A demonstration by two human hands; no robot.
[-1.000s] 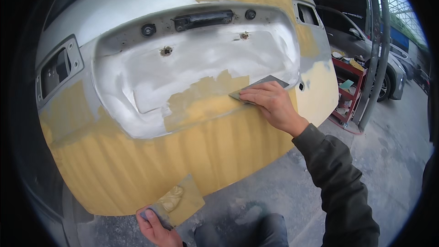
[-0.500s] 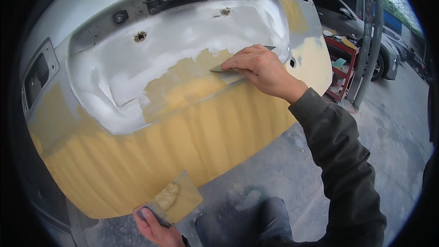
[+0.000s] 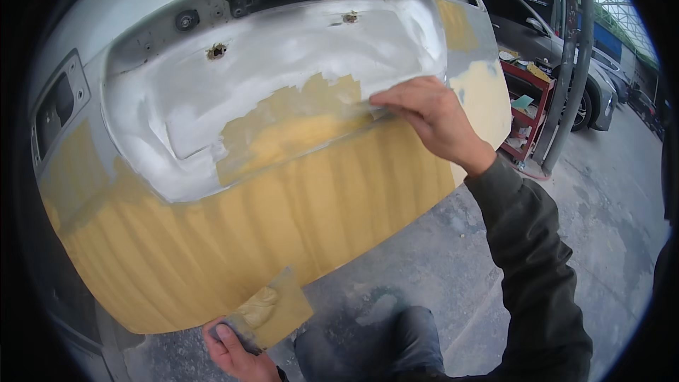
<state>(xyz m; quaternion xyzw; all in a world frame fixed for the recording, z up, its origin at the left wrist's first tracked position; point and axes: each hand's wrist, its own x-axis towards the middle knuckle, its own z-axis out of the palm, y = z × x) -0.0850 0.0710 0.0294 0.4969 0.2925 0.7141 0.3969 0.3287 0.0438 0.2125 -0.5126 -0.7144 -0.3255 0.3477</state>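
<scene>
A car tailgate [image 3: 368, 201], coated in yellow body filler below and bare grey-white in its recess, spreads before me. Wet-looking filler [image 3: 283, 117] with a ragged upper edge covers the recess's lower part. Over the right end of that patch, my right hand [image 3: 438, 117] is closed on a thin putty knife [image 3: 366, 107], its blade mostly hidden by the fingers; contact with the panel is unclear. Down by the tailgate's lower edge, my left hand [image 3: 240, 355] grips a flat mixing board [image 3: 291, 309], thumb on top. A mound of filler [image 3: 259, 306] sits on it.
A red tool cart [image 3: 527, 110] with assorted items stands beyond the tailgate's right side. Grey posts [image 3: 568, 78] rise beside it, with a grey car [image 3: 601, 95] behind. Dusty concrete floor [image 3: 488, 276] and my legs show below.
My right hand has moved right and slightly down along the recess's lower edge, and the putty knife's blade has turned mostly out of sight. My left hand and the board have barely shifted.
</scene>
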